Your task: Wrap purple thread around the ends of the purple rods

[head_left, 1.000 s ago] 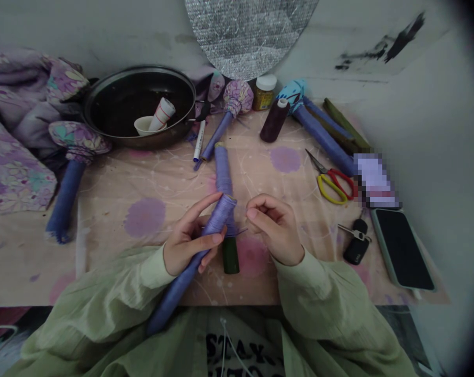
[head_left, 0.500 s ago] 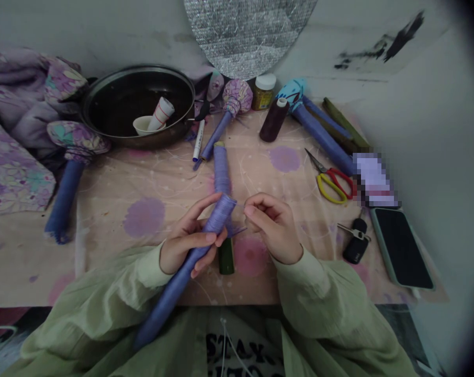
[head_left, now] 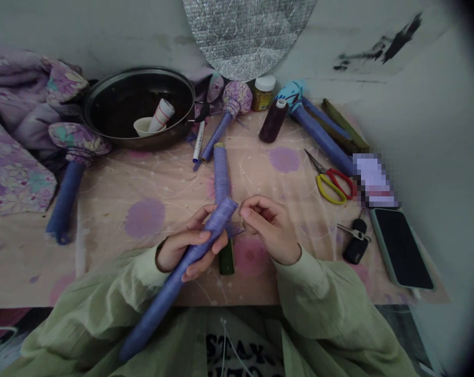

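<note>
My left hand [head_left: 192, 242] is wrapped round a long stick [head_left: 154, 314] covered in purple-blue thread. The stick slants from my lap up to its blunt end, near the middle of the table. Just right of that end, my right hand [head_left: 269, 226] is closed in a pinch, thumb against forefinger. Whatever it holds, if anything, is too fine to make out. Under the held stick lies a second stick [head_left: 222, 173], wrapped in similar thread, and a bare dark green piece [head_left: 226, 257] shows at its near side.
Scissors [head_left: 326, 178], keys [head_left: 355, 241] and a phone [head_left: 402, 248] lie to the right. Behind are a spool of dark thread [head_left: 274, 121], a lidded jar [head_left: 263, 94], a marker [head_left: 198, 141] and a pan [head_left: 115, 137] holding cups. Cloth-headed sticks [head_left: 66, 199] lie around the table.
The held stick has slid down and left through my left hand, whose fingers have shifted along it and away from its upper end. My right hand has moved slightly left, still pinched.
</note>
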Motion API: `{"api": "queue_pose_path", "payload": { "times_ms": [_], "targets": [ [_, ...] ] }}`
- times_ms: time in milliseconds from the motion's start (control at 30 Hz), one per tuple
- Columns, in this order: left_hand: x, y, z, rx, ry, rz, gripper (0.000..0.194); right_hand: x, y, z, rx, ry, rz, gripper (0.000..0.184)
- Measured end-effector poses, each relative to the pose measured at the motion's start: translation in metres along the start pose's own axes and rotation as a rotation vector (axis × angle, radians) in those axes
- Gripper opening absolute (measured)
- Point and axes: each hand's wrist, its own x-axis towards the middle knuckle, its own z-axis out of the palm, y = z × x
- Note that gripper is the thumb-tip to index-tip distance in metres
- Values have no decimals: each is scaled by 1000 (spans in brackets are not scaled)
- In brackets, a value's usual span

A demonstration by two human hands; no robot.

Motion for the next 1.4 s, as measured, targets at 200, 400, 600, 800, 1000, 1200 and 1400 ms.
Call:
{"api": "queue_pose_path", "payload": {
  "times_ms": [200,400,600,800,1000,1200,1400],
  "targets": [
    [1,2,-3,-124,-74,-63,27,0,1,1,8,-2,11,20],
    [3,1,-3,-179,-126,-98,24,-1,2,2,26,-13,11,20],
    [3,-5,-5,-146,-125,-97,31,-2,4,4,77,-35,-8,15],
    [2,-5,-9,-221,-266,-171,34,-2,0,4,71,-52,-23,14],
    [-1,-7,-8,-327,-237,-181,34,-1,-3,7,102,-99,-17,18],
    [0,-6,-9,-501,-364,-212,39,-3,-1,7,128,-206,-13,18],
    [-1,-13,-14,-648,-424,-359,42,-7,-4,2,58,-386,4,31]
  ]
}}
